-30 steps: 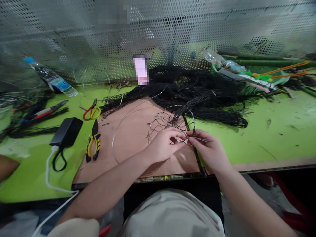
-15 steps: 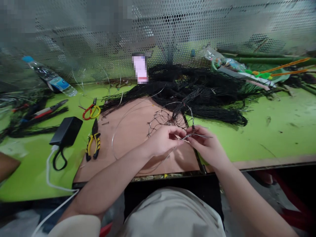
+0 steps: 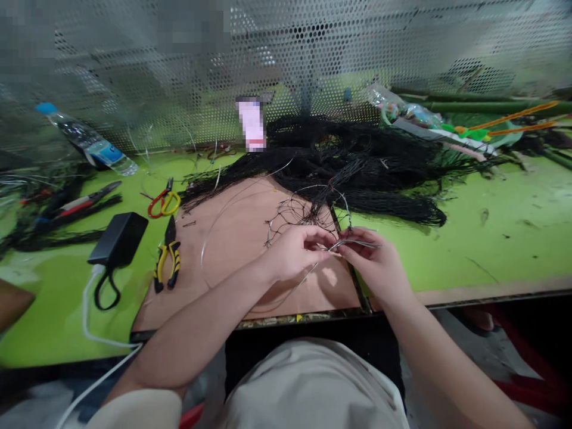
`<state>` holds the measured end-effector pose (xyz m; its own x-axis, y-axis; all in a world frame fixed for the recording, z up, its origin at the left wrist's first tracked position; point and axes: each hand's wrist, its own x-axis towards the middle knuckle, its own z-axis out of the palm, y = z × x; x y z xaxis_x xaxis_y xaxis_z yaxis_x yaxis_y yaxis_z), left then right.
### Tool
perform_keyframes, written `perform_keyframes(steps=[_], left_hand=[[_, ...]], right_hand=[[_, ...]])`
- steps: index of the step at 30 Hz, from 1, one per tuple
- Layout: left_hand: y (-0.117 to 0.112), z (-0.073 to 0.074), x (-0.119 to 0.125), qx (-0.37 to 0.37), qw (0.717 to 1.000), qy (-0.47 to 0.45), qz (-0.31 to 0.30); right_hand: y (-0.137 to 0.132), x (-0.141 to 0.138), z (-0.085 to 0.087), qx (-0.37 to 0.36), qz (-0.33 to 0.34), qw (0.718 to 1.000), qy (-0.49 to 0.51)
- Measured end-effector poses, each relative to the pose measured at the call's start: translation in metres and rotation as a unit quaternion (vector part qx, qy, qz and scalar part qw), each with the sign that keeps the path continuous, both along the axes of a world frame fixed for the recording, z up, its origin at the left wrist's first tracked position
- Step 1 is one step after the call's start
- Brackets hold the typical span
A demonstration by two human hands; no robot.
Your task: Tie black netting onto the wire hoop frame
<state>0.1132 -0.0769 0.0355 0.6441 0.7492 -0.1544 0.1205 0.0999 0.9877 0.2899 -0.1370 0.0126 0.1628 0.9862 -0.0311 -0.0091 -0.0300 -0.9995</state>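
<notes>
Both my hands meet over the tan board (image 3: 241,220) near its right side. Between thumb and fingers my left hand (image 3: 299,250) pinches thin silvery wire (image 3: 353,242). My right hand (image 3: 373,253) is closed on the same wire close by, and loose wire ends stick out across it. From the grip a wire hoop (image 3: 346,202) rises away from me, with black netting (image 3: 290,214) hanging on it. A long tail of wire curves round over the board to the left. The exact crossing of the wires is partly hidden by my fingers.
Black net (image 3: 357,161) is heaped behind the board. To the left lie yellow-black pliers (image 3: 167,262), red-yellow scissors (image 3: 164,202), a black power bank (image 3: 120,238) with a white cable, and a water bottle (image 3: 96,146). Another person's arm (image 3: 13,304) shows at the left edge.
The view has shifted very slightly. Both hands keep their hold on the wire, with only a tiny movement of the right hand and the wire ends.
</notes>
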Motion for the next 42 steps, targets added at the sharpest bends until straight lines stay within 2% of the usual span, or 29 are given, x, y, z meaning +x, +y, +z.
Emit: perform_keyframes(steps=[2, 4, 6, 7, 9, 11, 13, 14, 16, 21, 23, 25, 28, 35, 39, 42], left_hand=[[-0.001, 0.001, 0.001, 0.026, 0.999, 0.016, 0.013], [-0.002, 0.001, 0.003, 0.048, 0.998, 0.035, 0.019], [-0.003, 0.001, 0.005, 0.05, 0.997, 0.054, 0.011], [-0.003, 0.0, 0.006, 0.044, 0.997, 0.064, 0.004], [-0.004, -0.003, 0.008, 0.032, 0.996, 0.081, -0.01], [-0.003, -0.009, 0.007, 0.029, 0.995, 0.094, -0.023], [-0.002, -0.014, 0.003, 0.043, 0.993, 0.105, -0.031], [-0.001, -0.016, 0.001, 0.058, 0.991, 0.113, -0.031], [0.001, -0.02, -0.005, 0.09, 0.987, 0.128, -0.02], [0.006, -0.025, -0.019, 0.118, 0.983, 0.136, 0.038], [0.008, -0.026, -0.024, 0.121, 0.981, 0.14, 0.051], [0.01, -0.028, -0.026, 0.133, 0.979, 0.148, 0.053], [0.01, -0.028, -0.026, 0.184, 0.968, 0.167, 0.037], [0.007, -0.027, -0.022, 0.332, 0.916, 0.227, -0.008], [0.004, -0.029, -0.023, 0.386, 0.893, 0.23, -0.02], [0.0, -0.032, -0.025, 0.428, 0.872, 0.235, -0.029]], right_hand=[[-0.005, 0.003, -0.002, 0.009, -0.039, 0.999, -0.003], [-0.014, 0.009, -0.003, 0.052, -0.117, 0.991, -0.035], [-0.026, 0.016, -0.002, 0.128, -0.194, 0.966, -0.117], [-0.032, 0.019, -0.001, 0.173, -0.203, 0.947, -0.181], [-0.04, 0.024, 0.002, 0.249, -0.136, 0.893, -0.35], [-0.041, 0.026, 0.005, 0.278, -0.058, 0.812, -0.509], [-0.034, 0.026, 0.005, 0.281, -0.018, 0.746, -0.603], [-0.029, 0.026, 0.003, 0.28, -0.005, 0.731, -0.622], [-0.017, 0.024, -0.002, 0.278, 0.019, 0.735, -0.618], [0.009, 0.011, -0.011, 0.235, 0.059, 0.795, -0.556], [0.016, 0.005, -0.012, 0.199, 0.097, 0.804, -0.553], [0.02, 0.0, -0.012, 0.172, 0.126, 0.8, -0.561], [0.02, 0.0, -0.014, 0.154, 0.134, 0.798, -0.566], [0.009, 0.008, -0.028, 0.229, 0.146, 0.767, -0.581], [0.004, 0.009, -0.03, 0.228, 0.148, 0.777, -0.568], [0.002, 0.009, -0.032, 0.219, 0.157, 0.764, -0.586]])
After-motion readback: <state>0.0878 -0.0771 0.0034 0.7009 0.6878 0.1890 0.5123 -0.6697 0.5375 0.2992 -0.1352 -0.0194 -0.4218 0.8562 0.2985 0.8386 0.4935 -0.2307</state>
